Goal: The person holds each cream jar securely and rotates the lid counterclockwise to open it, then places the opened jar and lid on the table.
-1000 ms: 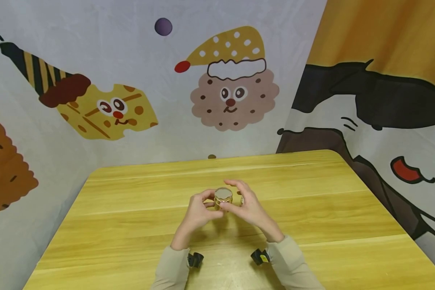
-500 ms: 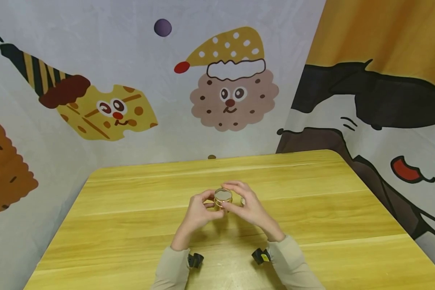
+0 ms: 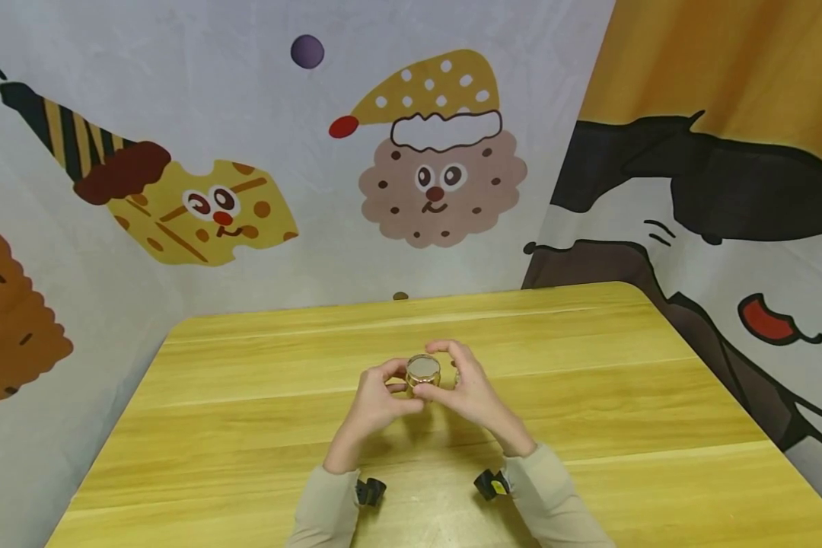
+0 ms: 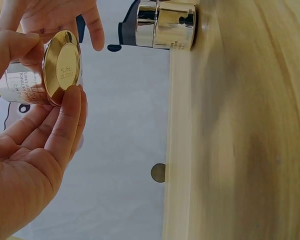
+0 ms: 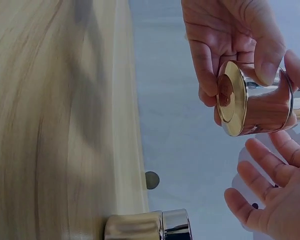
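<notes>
A printed cloth backdrop [image 3: 233,46] fills the far side, with a cheese figure [image 3: 212,217] in a party hat and a biscuit figure [image 3: 445,190] in a nightcap.

In front lies the wood-grain bench [image 3: 246,411], with two beige sleeves [image 3: 329,502] coming over it from the near edge.

The left hand [image 3: 377,399] pinches a gold cosmetic jar [image 3: 423,378] between thumb and fingers. The right hand [image 3: 469,392] has its thumb at the side of the jar, while its other fingers are spread, relaxed and apart from it; whether that thumb presses, I cannot tell.

The gold jar is in the air between the hands, clear of the bench, roughly upright with its base towards the wood. A second jar [image 4: 175,25], gold below with a silver cap [image 5: 176,225], stands upright on the bench, mostly hidden by the right hand in the head view and touched by neither hand.

Handling looks to be in progress rather than finished: the first jar is lifted and seems capped, but it is not set down; whether its top is loose does not show. The second jar looks closed too.

Smaller are the black wrist mounts [image 3: 370,492], then the label [image 4: 21,82] reading "RETINOL", and finally the code [image 4: 66,73] stamped on the base.
</notes>
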Available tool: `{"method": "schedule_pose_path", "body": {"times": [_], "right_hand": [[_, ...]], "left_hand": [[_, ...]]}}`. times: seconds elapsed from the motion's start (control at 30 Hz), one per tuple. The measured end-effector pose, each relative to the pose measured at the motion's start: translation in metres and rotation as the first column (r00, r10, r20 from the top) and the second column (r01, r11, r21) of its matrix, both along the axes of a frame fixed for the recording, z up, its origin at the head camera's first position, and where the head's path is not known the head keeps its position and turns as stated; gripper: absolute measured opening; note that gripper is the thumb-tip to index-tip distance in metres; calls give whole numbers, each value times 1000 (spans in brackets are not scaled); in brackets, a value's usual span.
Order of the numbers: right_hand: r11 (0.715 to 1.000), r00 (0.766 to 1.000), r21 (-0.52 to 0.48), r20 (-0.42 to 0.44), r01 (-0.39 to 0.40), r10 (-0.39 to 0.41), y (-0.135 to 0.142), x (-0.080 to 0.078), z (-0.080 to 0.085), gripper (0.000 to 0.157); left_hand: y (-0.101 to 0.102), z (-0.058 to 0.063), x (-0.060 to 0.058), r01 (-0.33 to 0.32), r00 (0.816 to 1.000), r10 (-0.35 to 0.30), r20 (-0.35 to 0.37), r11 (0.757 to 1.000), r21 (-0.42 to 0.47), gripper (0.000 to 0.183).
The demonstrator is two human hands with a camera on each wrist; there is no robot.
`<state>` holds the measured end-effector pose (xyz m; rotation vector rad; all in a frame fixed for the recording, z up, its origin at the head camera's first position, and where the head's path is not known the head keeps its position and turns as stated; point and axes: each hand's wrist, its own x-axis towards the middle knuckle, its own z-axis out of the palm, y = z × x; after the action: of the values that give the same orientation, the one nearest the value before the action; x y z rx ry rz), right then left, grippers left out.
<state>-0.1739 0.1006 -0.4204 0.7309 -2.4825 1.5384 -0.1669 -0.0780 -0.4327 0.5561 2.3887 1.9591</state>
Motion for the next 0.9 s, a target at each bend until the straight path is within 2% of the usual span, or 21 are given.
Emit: {"method": "schedule_pose_path", "body": {"times": [0.17, 0.43, 0.57, 0.7, 0.9], "right_hand": [[1000, 999, -25, -34, -19, 18, 1, -1, -1, 49], [994, 990, 9, -83, -111, 111, 5, -1, 0, 51], [997, 996, 6, -28, -81, 82, 4, 0, -1, 57], [999, 999, -26, 20, -35, 35, 1, 0, -1, 52], [998, 997, -28, -45, -62, 60, 1, -2, 0, 47]], "left_hand": [[2, 1, -1, -6, 1000, 6, 11, 1000, -2, 44], [1, 0, 0, -1, 1000, 1, 17, 1000, 7, 45], [0, 0, 1, 2, 1000, -2, 4, 1000, 7, 44], [0, -1, 0, 1, 1000, -1, -9, 1000, 13, 43], [-1, -2, -1, 7, 1000, -7, -17, 1000, 22, 44]]}}
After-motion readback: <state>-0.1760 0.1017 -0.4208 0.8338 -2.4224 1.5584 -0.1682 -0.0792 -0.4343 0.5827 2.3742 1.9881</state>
